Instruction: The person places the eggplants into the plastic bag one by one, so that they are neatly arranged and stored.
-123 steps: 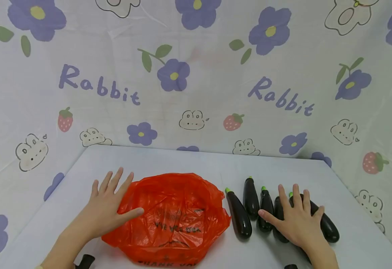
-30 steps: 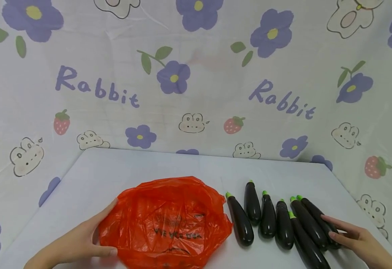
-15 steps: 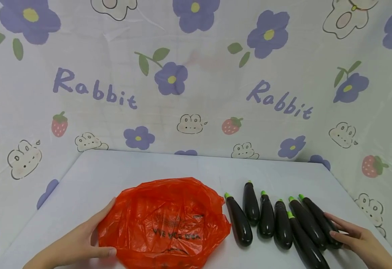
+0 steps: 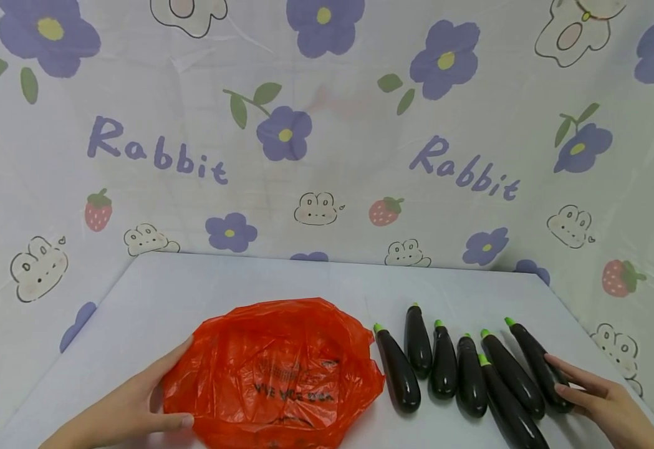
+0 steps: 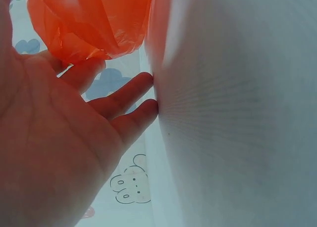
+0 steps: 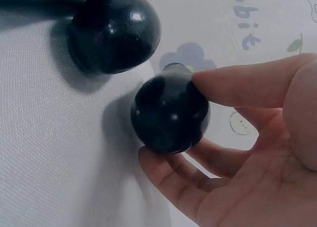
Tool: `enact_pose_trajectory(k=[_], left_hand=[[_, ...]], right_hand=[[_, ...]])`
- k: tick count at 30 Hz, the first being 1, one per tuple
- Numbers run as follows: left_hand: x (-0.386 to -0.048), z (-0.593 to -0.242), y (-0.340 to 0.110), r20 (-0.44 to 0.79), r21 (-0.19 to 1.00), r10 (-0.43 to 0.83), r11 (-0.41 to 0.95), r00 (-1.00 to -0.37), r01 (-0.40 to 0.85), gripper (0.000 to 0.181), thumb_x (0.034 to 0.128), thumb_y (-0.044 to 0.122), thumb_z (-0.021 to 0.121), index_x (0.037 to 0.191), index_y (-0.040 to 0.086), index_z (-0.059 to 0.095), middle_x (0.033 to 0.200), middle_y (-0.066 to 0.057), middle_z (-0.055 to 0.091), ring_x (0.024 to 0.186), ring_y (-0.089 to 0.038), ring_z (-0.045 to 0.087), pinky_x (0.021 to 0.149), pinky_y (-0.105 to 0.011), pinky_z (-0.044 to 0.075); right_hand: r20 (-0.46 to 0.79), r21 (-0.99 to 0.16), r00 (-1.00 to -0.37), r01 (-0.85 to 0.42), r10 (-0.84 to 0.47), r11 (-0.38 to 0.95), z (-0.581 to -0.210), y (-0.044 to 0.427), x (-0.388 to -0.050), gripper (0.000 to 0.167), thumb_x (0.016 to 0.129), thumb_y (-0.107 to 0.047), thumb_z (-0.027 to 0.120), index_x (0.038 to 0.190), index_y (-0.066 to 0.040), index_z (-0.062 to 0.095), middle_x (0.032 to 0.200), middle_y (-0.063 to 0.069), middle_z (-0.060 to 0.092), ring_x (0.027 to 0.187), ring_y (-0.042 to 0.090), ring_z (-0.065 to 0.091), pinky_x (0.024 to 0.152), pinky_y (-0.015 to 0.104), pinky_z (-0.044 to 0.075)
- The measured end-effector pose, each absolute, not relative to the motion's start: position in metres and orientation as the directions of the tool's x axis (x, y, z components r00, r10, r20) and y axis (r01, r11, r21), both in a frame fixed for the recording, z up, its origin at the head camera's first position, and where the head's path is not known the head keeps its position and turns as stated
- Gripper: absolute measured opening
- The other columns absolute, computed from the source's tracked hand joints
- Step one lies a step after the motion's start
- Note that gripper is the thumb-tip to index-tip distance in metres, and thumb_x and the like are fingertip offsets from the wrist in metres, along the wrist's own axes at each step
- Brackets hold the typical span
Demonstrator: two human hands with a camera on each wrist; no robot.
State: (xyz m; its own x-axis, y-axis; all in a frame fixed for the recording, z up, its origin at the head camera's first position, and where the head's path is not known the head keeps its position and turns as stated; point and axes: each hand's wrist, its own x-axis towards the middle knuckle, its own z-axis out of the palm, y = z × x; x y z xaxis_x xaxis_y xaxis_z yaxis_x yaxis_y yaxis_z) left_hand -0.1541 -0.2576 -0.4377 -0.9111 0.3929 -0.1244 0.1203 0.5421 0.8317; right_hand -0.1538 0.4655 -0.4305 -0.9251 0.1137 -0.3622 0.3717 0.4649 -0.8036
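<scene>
On the right of the white table lie several glossy dark eggplants with green stem tips. My right hand (image 4: 610,402) grips the lower end of the rightmost eggplant (image 4: 537,362). In the right wrist view, the thumb presses one side of this eggplant (image 6: 171,113) and the fingers curl under the other. A red plastic bag (image 4: 282,374) with dark print lies left of the eggplants. At the bag's left side rests my left hand (image 4: 130,399), thumb near its front corner. The left wrist view shows fairly straight fingers (image 5: 131,90) at the red bag (image 5: 94,24) and the table.
The other eggplants (image 4: 444,365) lie side by side between the bag and the held one, the nearest pair closely packed. Behind the white table (image 4: 304,277) hangs a cloth (image 4: 355,143) with flowers, rabbits and strawberries.
My right hand has come off the middle of the row to the rightmost eggplant and shifted it slightly right, apart from its neighbour. My left hand has lowered to the bag's left side.
</scene>
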Motion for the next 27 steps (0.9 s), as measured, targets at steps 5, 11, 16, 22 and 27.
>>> enact_pose_trajectory(k=[5, 11, 16, 22, 27], left_hand=[[-0.154, -0.440, -0.258, -0.125, 0.860, 0.402, 0.499, -0.907, 0.103, 0.105, 0.0771, 0.034, 0.084, 0.158, 0.033, 0.017, 0.152, -0.006, 0.036, 0.129, -0.035, 0.044, 0.089, -0.035, 0.053], [-0.154, -0.440, -0.258, -0.101, 0.867, 0.421, 0.482, -0.902, 0.127, 0.104, 0.0780, 0.031, 0.083, 0.158, 0.028, 0.017, 0.151, -0.010, 0.037, 0.128, -0.036, 0.045, 0.087, -0.034, 0.054], [-0.155, -0.439, -0.257, -0.114, 0.864, 0.409, 0.491, -0.905, 0.113, 0.106, 0.0764, 0.031, 0.084, 0.158, 0.026, 0.017, 0.150, -0.012, 0.037, 0.127, -0.035, 0.046, 0.086, -0.034, 0.054], [-0.154, -0.438, -0.256, -0.112, 0.842, 0.391, 0.526, -0.914, 0.122, 0.107, 0.0747, 0.034, 0.085, 0.158, 0.023, 0.019, 0.150, -0.013, 0.038, 0.126, -0.036, 0.047, 0.087, -0.035, 0.054], [-0.155, -0.439, -0.257, -0.098, 0.840, 0.403, 0.524, -0.910, 0.142, 0.105, 0.0755, 0.034, 0.085, 0.158, 0.022, 0.020, 0.150, -0.012, 0.038, 0.127, -0.036, 0.046, 0.088, -0.035, 0.054]], right_hand=[[-0.365, -0.830, -0.920, 0.390, 0.141, 0.399, -0.430, 0.464, -0.155, 0.077, 0.098, -0.035, 0.062, 0.154, -0.014, 0.014, 0.159, 0.020, 0.001, 0.142, 0.048, 0.008, 0.104, 0.058, 0.035], [-0.331, -0.840, -0.926, 0.378, 0.184, 0.389, -0.428, 0.461, -0.155, 0.075, 0.101, -0.034, 0.057, 0.156, -0.012, 0.010, 0.159, 0.020, 0.000, 0.142, 0.047, 0.012, 0.099, 0.049, 0.044], [-0.277, -0.858, -0.942, 0.331, 0.188, 0.394, -0.427, 0.460, -0.154, 0.073, 0.102, -0.038, 0.054, 0.156, -0.013, 0.013, 0.159, 0.022, 0.003, 0.140, 0.036, 0.025, 0.085, 0.028, 0.053], [-0.236, -0.901, -0.947, 0.297, 0.218, 0.317, -0.430, 0.456, -0.152, 0.076, 0.098, -0.041, 0.060, 0.157, -0.020, 0.018, 0.159, 0.022, 0.005, 0.113, -0.004, 0.042, 0.078, 0.018, 0.052], [-0.206, -0.916, -0.945, 0.278, 0.254, 0.290, -0.427, 0.446, -0.152, 0.073, 0.098, -0.040, 0.061, 0.157, -0.025, 0.020, 0.160, 0.021, 0.004, 0.131, 0.014, 0.039, 0.076, 0.017, 0.052]])
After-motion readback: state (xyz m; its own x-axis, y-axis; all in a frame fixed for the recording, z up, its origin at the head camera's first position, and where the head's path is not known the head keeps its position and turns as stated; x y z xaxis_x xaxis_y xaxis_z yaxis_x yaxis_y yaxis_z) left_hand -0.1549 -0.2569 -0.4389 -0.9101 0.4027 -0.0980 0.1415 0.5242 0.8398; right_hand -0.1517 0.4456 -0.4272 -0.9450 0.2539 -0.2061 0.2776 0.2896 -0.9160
